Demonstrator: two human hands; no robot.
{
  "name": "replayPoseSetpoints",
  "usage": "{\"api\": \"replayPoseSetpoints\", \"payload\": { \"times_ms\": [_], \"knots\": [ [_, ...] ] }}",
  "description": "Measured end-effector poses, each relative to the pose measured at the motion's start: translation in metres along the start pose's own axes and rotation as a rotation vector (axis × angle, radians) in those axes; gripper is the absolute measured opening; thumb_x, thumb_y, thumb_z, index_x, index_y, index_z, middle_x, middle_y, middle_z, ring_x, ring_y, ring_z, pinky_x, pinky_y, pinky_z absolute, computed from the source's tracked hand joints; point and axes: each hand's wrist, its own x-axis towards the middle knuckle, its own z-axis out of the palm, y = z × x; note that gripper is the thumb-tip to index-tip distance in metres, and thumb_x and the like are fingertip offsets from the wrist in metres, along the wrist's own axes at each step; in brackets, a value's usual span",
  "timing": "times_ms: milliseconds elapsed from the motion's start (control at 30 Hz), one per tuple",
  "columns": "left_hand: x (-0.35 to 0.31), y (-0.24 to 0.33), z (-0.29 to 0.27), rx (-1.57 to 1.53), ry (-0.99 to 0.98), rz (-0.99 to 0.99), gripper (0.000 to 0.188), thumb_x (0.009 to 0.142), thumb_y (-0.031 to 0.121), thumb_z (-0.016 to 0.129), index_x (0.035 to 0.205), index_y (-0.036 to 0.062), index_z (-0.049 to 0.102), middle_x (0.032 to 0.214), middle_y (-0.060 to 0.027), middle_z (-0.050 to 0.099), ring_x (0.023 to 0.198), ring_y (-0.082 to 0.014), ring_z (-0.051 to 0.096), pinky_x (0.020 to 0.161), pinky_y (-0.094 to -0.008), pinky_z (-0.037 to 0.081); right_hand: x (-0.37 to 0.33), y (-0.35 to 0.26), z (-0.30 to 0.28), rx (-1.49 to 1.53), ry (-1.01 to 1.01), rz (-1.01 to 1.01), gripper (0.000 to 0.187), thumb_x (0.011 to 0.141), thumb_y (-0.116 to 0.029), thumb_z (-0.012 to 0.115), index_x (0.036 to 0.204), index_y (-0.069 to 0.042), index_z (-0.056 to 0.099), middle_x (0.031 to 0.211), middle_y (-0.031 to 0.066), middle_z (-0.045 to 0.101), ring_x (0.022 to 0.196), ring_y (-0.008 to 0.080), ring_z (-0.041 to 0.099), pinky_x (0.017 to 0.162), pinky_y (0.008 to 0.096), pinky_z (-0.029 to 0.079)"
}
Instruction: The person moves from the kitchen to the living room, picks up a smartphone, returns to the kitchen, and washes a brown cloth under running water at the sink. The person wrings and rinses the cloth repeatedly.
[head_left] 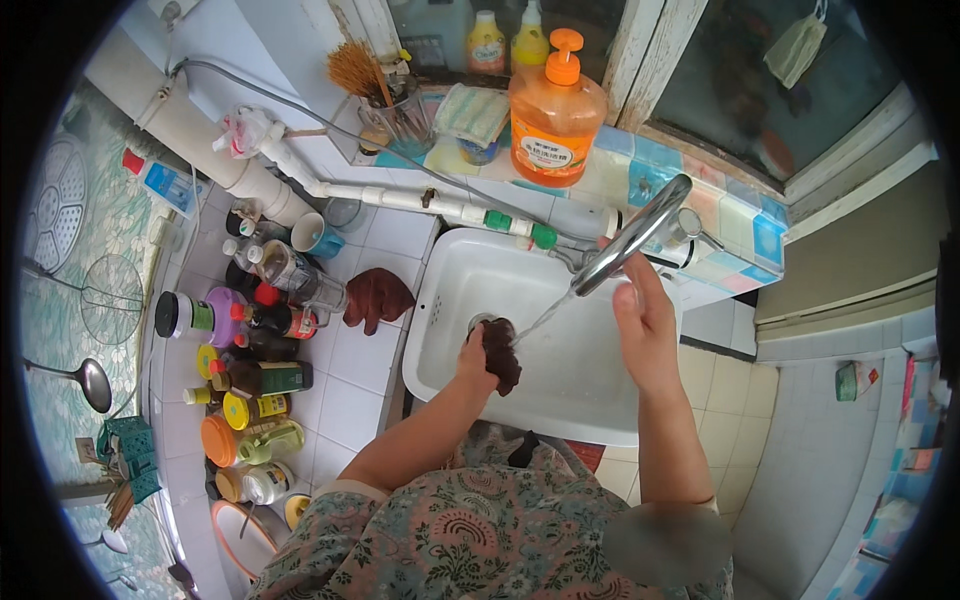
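Observation:
Over the white sink (425, 345), my left hand (474, 365) is closed around a wet, dark brown cloth (502, 358). A thin stream of water runs from the chrome faucet (632, 240) onto it. Beside the faucet spout, my right hand (645, 315) is raised with its fingers stretched up and the thumb apart. Its fingertips are partly hidden behind the spout, so I cannot tell whether they touch the tap. Another dark brown cloth (378, 298) lies crumpled on the tiled counter left of the sink.
Several bottles and jars, among them a jar with an orange lid (219, 440), crowd the left counter. An orange pump bottle (556, 120), a folded cloth (477, 112) and a glass holding a brush (405, 120) stand on the ledge behind. White pipes (400, 200) run along the wall.

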Motion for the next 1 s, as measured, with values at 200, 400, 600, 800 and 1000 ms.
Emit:
{"api": "replayPoseSetpoints", "payload": {
  "times_ms": [200, 400, 600, 800, 1000],
  "knots": [
    [-0.022, 0.027, 0.017, -0.036, -0.107, 0.080, 0.039, 0.094, 0.038, 0.043, 0.119, 0.0092, 0.048, 0.112, -0.0132, 0.053, 0.096, -0.0343, 0.053, 0.073, -0.0584, 0.049, 0.030, -0.009, 0.027, 0.013, 0.021, 0.039, 0.034, 0.093, -0.029, 0.054, 0.110, 0.000, 0.055, 0.098, 0.0086, 0.066, 0.088, 0.0158, 0.057, 0.083, 0.0295, 0.045],
    [-0.030, 0.060, 0.045, -0.188, -0.308, 0.098, 0.042, 0.096, 0.038, 0.035, 0.122, 0.0056, 0.045, 0.123, -0.0194, 0.048, 0.101, -0.0408, 0.053, 0.073, -0.0618, 0.048, 0.063, 0.010, 0.051, 0.128, 0.044, 0.016, 0.030, 0.091, -0.027, 0.058, 0.105, 0.000, 0.055, 0.094, 0.0081, 0.064, 0.084, 0.0137, 0.056, 0.071, 0.0277, 0.047],
    [-0.027, 0.080, 0.055, -0.080, -0.309, 0.150, 0.039, 0.096, 0.038, 0.038, 0.116, 0.0080, 0.052, 0.111, -0.0104, 0.058, 0.101, -0.0287, 0.056, 0.080, -0.0513, 0.048, 0.063, 0.020, 0.060, 0.227, 0.060, 0.069, 0.030, 0.091, -0.023, 0.058, 0.111, -0.002, 0.053, 0.099, 0.0063, 0.059, 0.090, 0.0147, 0.054, 0.076, 0.0296, 0.046],
    [-0.041, 0.084, 0.046, 0.010, -0.305, 0.245, 0.028, 0.089, 0.027, 0.052, 0.111, 0.0101, 0.053, 0.102, -0.0069, 0.059, 0.088, -0.0229, 0.056, 0.077, -0.0420, 0.048, -0.016, 0.119, 0.077, 0.357, 0.111, 0.509, 0.053, 0.092, -0.041, 0.051, 0.133, -0.010, 0.037, 0.125, 0.0096, 0.046, 0.116, 0.0204, 0.042, 0.099, 0.0385, 0.033],
    [-0.067, 0.076, 0.048, -0.009, -0.413, 0.109, 0.032, 0.087, 0.020, 0.051, 0.116, 0.0062, 0.049, 0.112, -0.0106, 0.058, 0.103, -0.0258, 0.056, 0.089, -0.0416, 0.046, -0.047, 0.174, 0.122, 0.947, -0.281, 1.207, 0.089, 0.080, -0.068, 0.048, 0.143, -0.011, 0.021, 0.146, 0.0087, 0.028, 0.128, 0.0284, 0.036, 0.099, 0.0475, 0.036]
  ]
}}
